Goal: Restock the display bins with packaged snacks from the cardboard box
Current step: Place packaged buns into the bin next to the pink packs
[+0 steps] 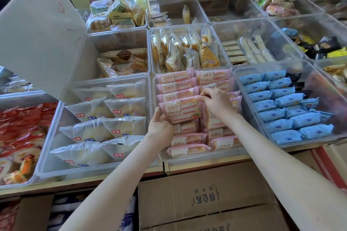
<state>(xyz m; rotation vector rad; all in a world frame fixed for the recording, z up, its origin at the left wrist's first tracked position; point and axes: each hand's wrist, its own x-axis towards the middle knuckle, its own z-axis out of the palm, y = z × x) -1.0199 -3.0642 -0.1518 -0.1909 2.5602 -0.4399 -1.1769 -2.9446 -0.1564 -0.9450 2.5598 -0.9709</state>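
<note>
— Two hands on what?
— Left hand (159, 127) and right hand (216, 102) both grip one pink snack pack (181, 109), tilted up inside the clear bin (202, 157) — cardboard box (206, 197) at 6 o'clock.

The bins (199, 157) were clear, smooth plastic; the pink snack packs (181, 108) glossy plastic film; the box (206, 197) matt brown cardboard.

Wooden counter edge (112, 179) under bins; soft daylight.
</note>
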